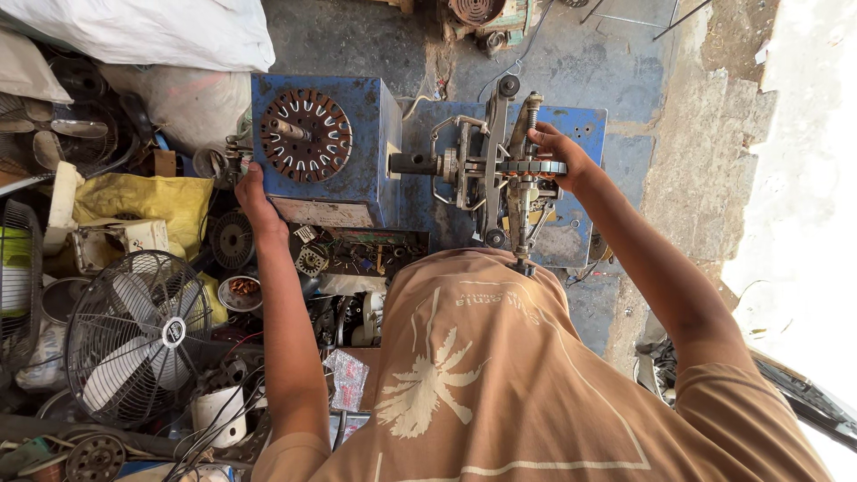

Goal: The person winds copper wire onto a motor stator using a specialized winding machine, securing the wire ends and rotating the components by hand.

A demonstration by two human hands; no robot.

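The left hand (254, 198) grips the blue box's (357, 152) corner, fingers curled out of sight behind the edge, so whatever they touch there can't be made out. The right hand (561, 153) covers part of the winding rig (491, 170); its fingertips vanish among the metal arms. The person's shirt (500, 375) hides the rig's lower end and the circuit board's (357, 252) right side. The standing fan (134, 335) blocks the clutter beneath it. Bottom right, a dark object (803, 388) is cut off by the edge.

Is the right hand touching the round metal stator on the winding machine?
Touching. The head view shows the right hand with its fingers on the stator.
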